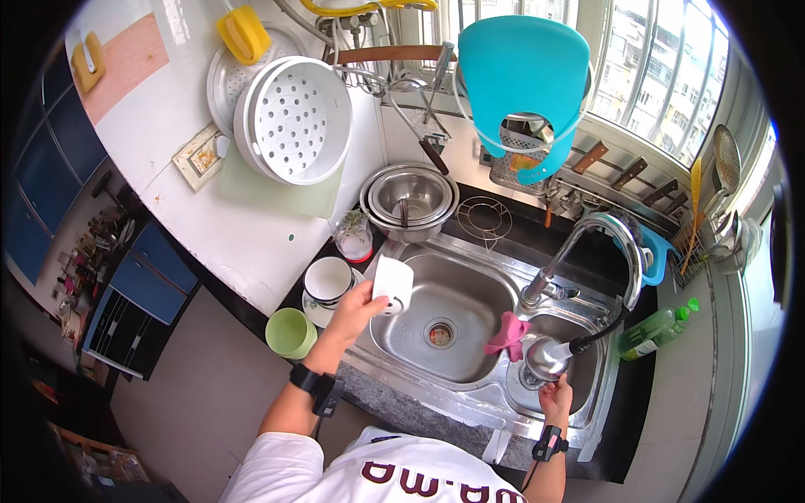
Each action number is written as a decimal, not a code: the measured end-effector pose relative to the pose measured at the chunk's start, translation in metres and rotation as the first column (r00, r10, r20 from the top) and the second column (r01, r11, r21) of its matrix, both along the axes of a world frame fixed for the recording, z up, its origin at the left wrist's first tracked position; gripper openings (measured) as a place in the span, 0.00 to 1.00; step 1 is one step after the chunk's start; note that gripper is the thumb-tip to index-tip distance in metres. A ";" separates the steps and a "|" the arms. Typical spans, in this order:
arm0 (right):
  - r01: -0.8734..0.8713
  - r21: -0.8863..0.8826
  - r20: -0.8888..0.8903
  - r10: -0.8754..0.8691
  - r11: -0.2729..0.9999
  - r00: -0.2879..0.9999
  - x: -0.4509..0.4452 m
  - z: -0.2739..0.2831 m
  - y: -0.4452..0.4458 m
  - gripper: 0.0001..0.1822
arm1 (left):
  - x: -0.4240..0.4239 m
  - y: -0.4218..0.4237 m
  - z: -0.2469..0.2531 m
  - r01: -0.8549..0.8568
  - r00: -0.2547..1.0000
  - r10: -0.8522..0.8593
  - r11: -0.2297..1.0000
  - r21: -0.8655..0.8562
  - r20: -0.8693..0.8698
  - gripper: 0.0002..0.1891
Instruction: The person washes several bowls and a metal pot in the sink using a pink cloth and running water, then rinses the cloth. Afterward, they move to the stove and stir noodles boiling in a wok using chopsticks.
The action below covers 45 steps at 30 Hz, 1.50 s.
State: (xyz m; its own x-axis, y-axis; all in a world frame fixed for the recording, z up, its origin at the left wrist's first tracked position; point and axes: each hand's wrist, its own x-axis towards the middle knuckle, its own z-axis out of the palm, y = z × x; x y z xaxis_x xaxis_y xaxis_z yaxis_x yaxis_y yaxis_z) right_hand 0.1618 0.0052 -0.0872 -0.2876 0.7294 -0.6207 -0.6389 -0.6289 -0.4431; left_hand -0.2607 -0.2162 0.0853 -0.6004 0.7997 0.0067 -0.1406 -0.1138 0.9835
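Observation:
Above the left rim of the large sink basin point(484, 289), my left hand point(354, 313) grips a white bowl point(394, 283), tilted on its side. Over the small basin point(582, 393), my right hand point(556, 397) has its fingertips at the rim of a shiny metal ladle-like or round vessel point(547, 359) below the faucet hose; whether they close on it is unclear. A pink cloth point(508, 336) hangs over the divider between the basins. White dark-rimmed bowls point(328, 280) on a plate and green bowls point(290, 333) stand left of the sink.
Nested steel bowls point(412, 195) and a glass jar point(353, 236) stand behind the sink's left side. A curved faucet point(591, 220) arches over the small basin. A green soap bottle point(657, 330) is at the right. White colanders point(302, 119) sit on the left counter; a turquoise bib point(525, 69) hangs above.

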 end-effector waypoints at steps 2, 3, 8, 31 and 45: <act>0.006 0.014 0.026 -0.007 1.000 1.000 -0.001 -0.002 0.001 0.12 | -0.025 -0.022 0.001 -0.086 0.932 0.025 0.984 -0.154 -0.361 0.12; 0.009 0.028 0.036 -0.010 1.000 0.999 -0.001 -0.004 0.002 0.12 | -0.032 -0.027 0.007 -0.146 0.851 0.010 0.965 -0.217 -0.525 0.12; 0.005 0.075 0.054 -0.009 0.997 0.998 -0.008 -0.006 0.003 0.13 | -0.052 -0.051 0.011 -0.524 0.199 -0.073 0.834 -0.169 -0.977 0.04; -0.260 0.343 0.453 0.084 0.903 0.888 -0.026 0.023 -0.005 0.10 | 0.116 0.075 -0.008 0.028 0.550 -0.060 0.998 -0.053 -0.833 0.10; -0.504 0.463 0.595 0.166 0.729 0.786 -0.004 0.054 -0.025 0.07 | 0.280 0.230 -0.138 0.367 0.632 -0.478 0.878 -0.308 -0.610 0.14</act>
State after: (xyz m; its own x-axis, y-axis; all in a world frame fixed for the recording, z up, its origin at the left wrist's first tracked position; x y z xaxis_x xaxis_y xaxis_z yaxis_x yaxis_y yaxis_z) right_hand 0.1582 -0.0195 -0.0333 -0.3725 0.8962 -0.2411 -0.0269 -0.2702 -0.9624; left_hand 0.0197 0.0137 -0.0522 -0.0810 0.9888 0.1254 0.5411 -0.0620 0.8387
